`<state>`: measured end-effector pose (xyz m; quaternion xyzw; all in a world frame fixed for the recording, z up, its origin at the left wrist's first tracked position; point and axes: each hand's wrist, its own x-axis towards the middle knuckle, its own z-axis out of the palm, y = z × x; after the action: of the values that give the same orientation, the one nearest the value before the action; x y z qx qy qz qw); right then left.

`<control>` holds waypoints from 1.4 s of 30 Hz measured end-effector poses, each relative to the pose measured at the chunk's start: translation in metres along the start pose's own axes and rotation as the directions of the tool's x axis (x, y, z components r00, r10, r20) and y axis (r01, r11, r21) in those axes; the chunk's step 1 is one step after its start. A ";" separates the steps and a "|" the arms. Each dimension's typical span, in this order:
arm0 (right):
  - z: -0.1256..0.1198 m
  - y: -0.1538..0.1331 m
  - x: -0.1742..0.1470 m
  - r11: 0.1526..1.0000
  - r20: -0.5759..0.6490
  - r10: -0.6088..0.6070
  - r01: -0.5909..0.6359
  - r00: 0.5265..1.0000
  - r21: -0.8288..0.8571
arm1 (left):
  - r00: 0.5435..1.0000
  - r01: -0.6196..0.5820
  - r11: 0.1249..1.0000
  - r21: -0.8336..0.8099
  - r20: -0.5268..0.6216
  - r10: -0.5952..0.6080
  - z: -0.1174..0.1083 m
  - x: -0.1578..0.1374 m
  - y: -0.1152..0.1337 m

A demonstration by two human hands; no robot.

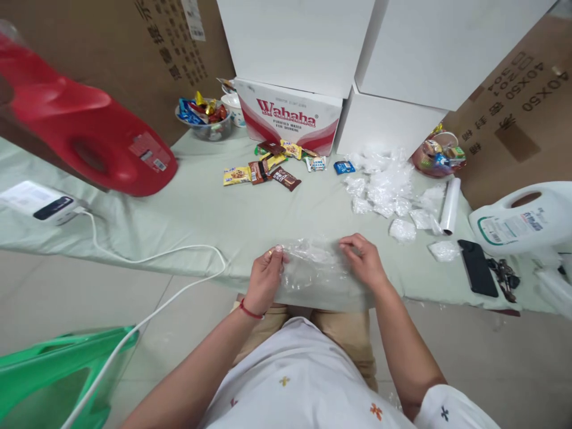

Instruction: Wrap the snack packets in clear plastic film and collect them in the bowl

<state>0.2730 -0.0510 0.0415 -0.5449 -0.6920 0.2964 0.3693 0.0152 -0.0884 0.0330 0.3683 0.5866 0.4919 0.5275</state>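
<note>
A crumpled clear plastic bag (313, 265) stretches between my hands at the table's near edge. My left hand (267, 271) pinches its left side between thumb and fingers. At the right side my right hand (363, 259) has its thumb and fingertips pressed together on the thin film. Behind the bag, a group of wrapped snacks (286, 179) lies on the green cloth. To their right sits a small blue packet (344, 167), beside a heap of folded clear plastic bags (388, 185).
A red jug (102, 137) and a white power bank (38, 202) with a cable stand left. Right are a film roll (450, 205), a black phone (477, 268), keys (504, 277) and a white jug (527, 217). Candy bowls (214, 128) and a Wahaha carton (288, 113) line the back.
</note>
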 end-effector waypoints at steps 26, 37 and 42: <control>-0.055 0.034 -0.043 0.879 -0.276 0.473 -0.428 0.837 0.209 | 0.998 0.021 0.990 0.140 0.047 -0.028 -0.007 0.006 0.008; -0.034 0.004 -0.029 0.943 0.132 -0.095 0.132 0.987 -0.305 | 0.993 0.084 0.981 0.172 0.064 -0.096 0.001 0.006 0.011; -0.023 0.014 -0.007 0.998 -0.075 0.062 -0.060 0.995 0.036 | 0.983 0.083 0.977 0.194 0.143 -0.112 -0.005 0.003 0.013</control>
<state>0.3007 -0.0547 0.0417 -0.5704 -0.6554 0.2981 0.3953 0.0091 -0.0837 0.0444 0.4239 0.6053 0.3782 0.5576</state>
